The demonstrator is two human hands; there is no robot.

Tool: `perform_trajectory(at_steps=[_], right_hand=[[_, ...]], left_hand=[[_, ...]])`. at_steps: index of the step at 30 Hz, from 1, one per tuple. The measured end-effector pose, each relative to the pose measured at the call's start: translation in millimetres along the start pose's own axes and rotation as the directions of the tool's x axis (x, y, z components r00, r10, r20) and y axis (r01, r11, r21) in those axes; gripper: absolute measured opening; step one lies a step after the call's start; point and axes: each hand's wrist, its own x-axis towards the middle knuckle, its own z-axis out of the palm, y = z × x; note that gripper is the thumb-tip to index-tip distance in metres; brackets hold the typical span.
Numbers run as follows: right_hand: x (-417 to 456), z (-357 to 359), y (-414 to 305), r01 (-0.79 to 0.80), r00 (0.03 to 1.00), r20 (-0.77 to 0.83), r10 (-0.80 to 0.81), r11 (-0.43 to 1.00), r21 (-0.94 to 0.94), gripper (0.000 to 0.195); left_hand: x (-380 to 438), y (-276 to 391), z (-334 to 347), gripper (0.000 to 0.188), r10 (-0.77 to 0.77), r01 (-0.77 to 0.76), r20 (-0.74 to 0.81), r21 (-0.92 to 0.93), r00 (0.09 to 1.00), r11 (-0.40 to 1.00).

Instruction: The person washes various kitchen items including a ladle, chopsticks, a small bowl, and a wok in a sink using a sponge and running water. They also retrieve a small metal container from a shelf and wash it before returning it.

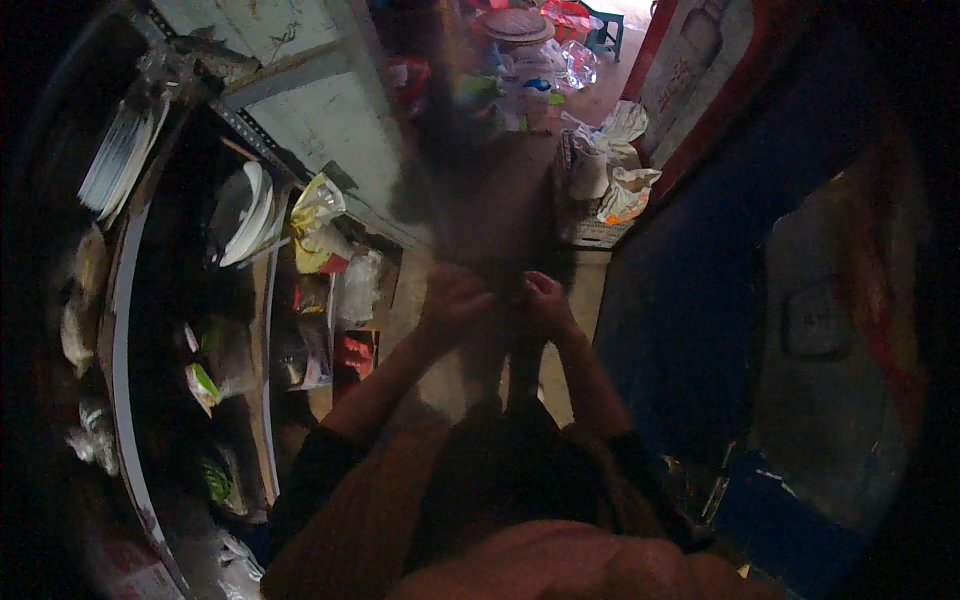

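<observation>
My left hand [457, 298] is held low in front of my body, its fingers curled, dark and blurred. Close by on its right, my right hand [547, 301] has bent fingers, with the thumb side turned toward the left hand. A narrow dark gap separates the two. The light is too poor to tell whether either hand grips something thin. Below the hands are my legs [487, 375], and beyond them stretches the dim floor [487, 195] of a narrow passage.
At left, shelving [124, 322] carries stacked white dishes [124, 161], a yellow plastic bag [319, 225] and packages. A plastic crate [604, 234] with crumpled bags [630, 193] stands ahead right. Further off are a white bucket [529, 82] and a stool [613, 34]. A dark blue surface [682, 300] flanks my right.
</observation>
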Motion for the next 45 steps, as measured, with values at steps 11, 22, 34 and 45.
perform_trajectory(at_steps=[11, 22, 34, 45], right_hand=[[151, -135, 20, -0.082, 0.993, -0.052, 0.105, 0.943, 0.323, 0.034], [304, -216, -94, -0.035, 0.991, 0.136, -0.005, 0.956, 0.291, 0.032], [415, -267, -53, -0.297, 0.949, 0.247, 0.194, 0.811, 0.505, 0.028], [570, -287, -88, -0.17, 0.961, -0.093, 0.26, 0.822, 0.543, 0.039]], left_hand=[[107, -96, 157, 0.02, -0.091, 0.054, -0.142, -0.243, 0.986, 0.968], [263, -172, 186, 0.011, -0.058, 0.059, -0.009, 0.087, 0.998, 0.994], [343, -284, 255, 0.008, 0.052, -0.052, -0.006, -0.148, 0.999, 0.988], [442, -456, 292, 0.018, 0.094, -0.076, 0.021, -0.418, 0.995, 0.905]])
